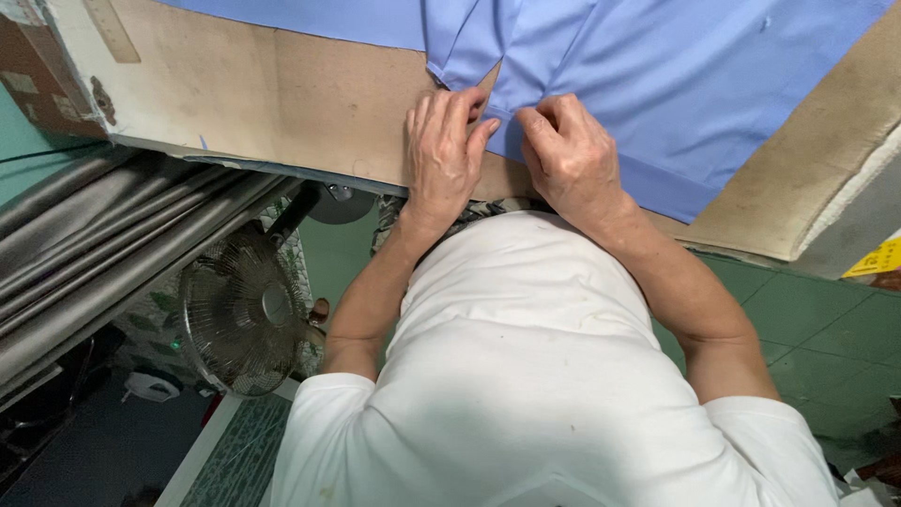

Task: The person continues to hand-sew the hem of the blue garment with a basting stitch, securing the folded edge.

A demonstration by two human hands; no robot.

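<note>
- We have the blue cloth (pixel 657 66) spread flat on the brown counter (pixel 310 94), so its near edge lies where both hands can reach it.
- Our left hand (pixel 443 145) lies palm down, fingers spread, half on the counter and half on the cloth's corner, seemingly to pin the cloth so it cannot slide.
- Our right hand (pixel 570 150) sits just beside it, fingers curled and pinching the folded hem of the cloth; the two hands nearly touch at the fingertips.
- The hem runs along the cloth's near edge as a darker folded band, and both hands work at the one spot where a second flap of cloth meets it.
- We lean over the counter's edge in a white shirt (pixel 526 376), belly close to it.
- Below on the left a fan (pixel 246 314) stands on the floor beside grey rolls of fabric (pixel 103 235); green floor tiles (pixel 826 329) show on the right.
</note>
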